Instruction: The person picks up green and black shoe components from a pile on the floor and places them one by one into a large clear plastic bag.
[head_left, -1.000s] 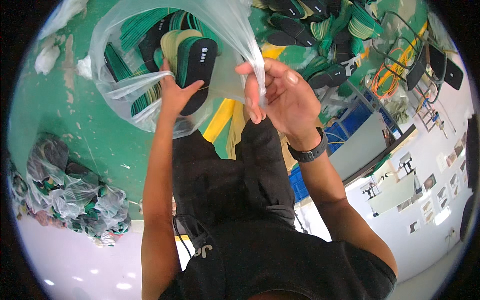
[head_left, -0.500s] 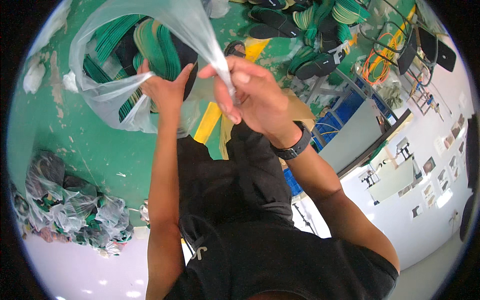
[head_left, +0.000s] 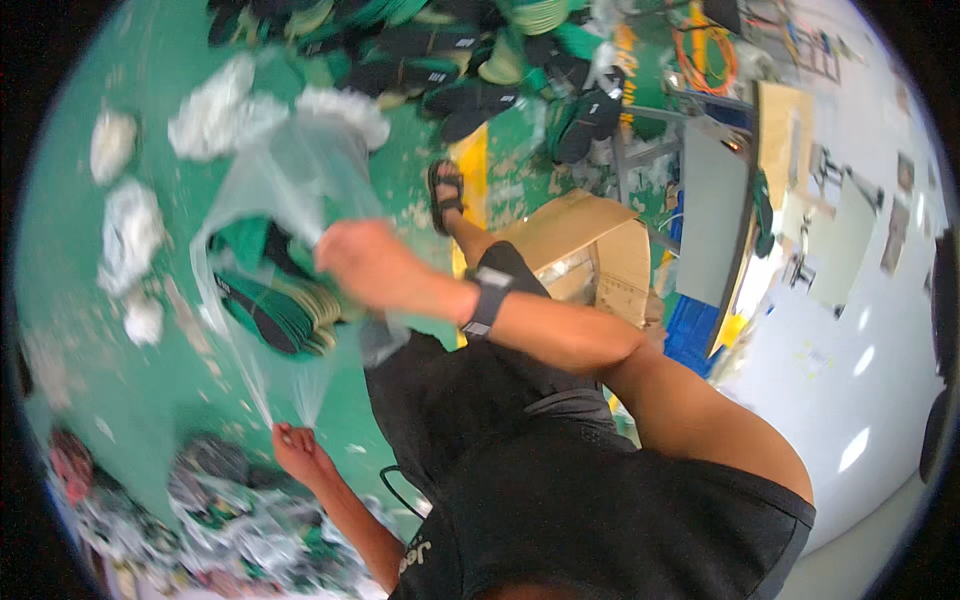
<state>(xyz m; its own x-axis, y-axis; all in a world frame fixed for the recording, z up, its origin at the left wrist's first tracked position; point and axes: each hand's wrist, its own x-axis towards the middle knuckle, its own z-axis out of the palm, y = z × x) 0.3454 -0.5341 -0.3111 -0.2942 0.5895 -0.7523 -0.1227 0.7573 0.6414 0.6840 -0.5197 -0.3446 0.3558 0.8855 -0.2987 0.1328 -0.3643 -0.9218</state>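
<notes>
A large clear plastic bag [head_left: 300, 165] hangs in front of me, its mouth spread wide. Inside lie stacked green and black insoles [head_left: 275, 310], with pale edges fanned toward the right. My left hand [head_left: 303, 452] pinches the near lower edge of the bag and pulls the film taut into a point. At the bag's right side my right hand [head_left: 375, 265], with a dark band on its wrist, is closed in a fist on the film. Motion blurs its fingers, and the film inside that fist is hidden.
Piles of insoles [head_left: 410, 75] cover the floor ahead. Crumpled white bags [head_left: 225, 110] lie at the far left, and filled clear bags [head_left: 250, 520] at the lower left. An open cardboard box [head_left: 625, 260] stands beside a workbench [head_left: 715, 210] on the right.
My left hand has left the insoles and moved down to the bag's near edge. My right hand has swung left and lower. The bag is tilted and stretched differently; my view has shifted.
</notes>
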